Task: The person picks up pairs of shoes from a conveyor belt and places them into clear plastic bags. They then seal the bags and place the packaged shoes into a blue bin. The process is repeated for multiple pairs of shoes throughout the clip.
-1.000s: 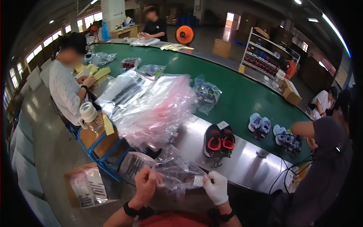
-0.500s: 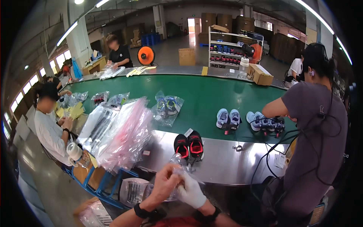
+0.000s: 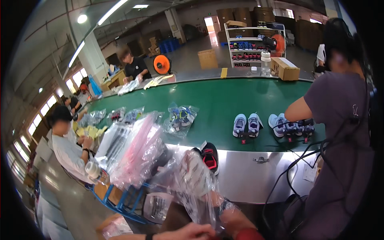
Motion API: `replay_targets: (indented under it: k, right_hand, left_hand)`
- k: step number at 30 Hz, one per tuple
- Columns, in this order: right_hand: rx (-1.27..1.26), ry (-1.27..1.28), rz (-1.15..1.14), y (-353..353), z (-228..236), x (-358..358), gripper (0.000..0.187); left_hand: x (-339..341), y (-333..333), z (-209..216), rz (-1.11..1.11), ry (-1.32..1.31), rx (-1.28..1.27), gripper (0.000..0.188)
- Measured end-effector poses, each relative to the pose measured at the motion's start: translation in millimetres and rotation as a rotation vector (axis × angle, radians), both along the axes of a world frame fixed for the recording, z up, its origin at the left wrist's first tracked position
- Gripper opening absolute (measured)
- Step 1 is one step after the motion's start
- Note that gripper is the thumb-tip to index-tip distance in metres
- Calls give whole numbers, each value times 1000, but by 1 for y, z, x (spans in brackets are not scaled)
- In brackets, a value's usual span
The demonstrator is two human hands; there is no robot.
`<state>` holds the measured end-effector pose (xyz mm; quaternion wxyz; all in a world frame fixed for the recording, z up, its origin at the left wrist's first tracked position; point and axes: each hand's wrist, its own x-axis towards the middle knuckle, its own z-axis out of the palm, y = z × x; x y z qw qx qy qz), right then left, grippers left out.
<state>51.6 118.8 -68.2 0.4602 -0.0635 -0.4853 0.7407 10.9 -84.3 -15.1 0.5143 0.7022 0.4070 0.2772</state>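
Observation:
My right hand [image 3: 197, 173], in a white glove, is inside a clear plastic bag [image 3: 166, 173], with film around it up to the wrist. Its fingers look stretched out through the crinkled plastic. At the lower edge, my left hand [image 3: 195, 231] is closed on the mouth of that bag. Just beyond the gloved hand stands a pair of black shoes with red lining [image 3: 210, 157] on the steel edge of the bench. The bag and glove partly cover the left shoe.
Stacked clear and pinkish bags [image 3: 134, 154] lie at left, above a blue-framed stool [image 3: 120, 204]. Bagged shoes [image 3: 181, 118] and pale blue shoes [image 3: 247, 125] sit on the green belt [image 3: 216, 96]. A co-worker [image 3: 336, 104] with dangling cables stands close on the right.
My hands were together at the crumpled bag. Now the bag is spread open, the gloved right hand has gone into it toward the shoes, and the left has drawn back and down.

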Motion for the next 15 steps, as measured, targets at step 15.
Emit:
replay_targets:
  k: [15]
  right_hand:
    - [-2422, 2546, 1840, -31, -1, -64, 45]
  left_hand:
    - [-105, 83, 34, 972, 351, 771, 29]
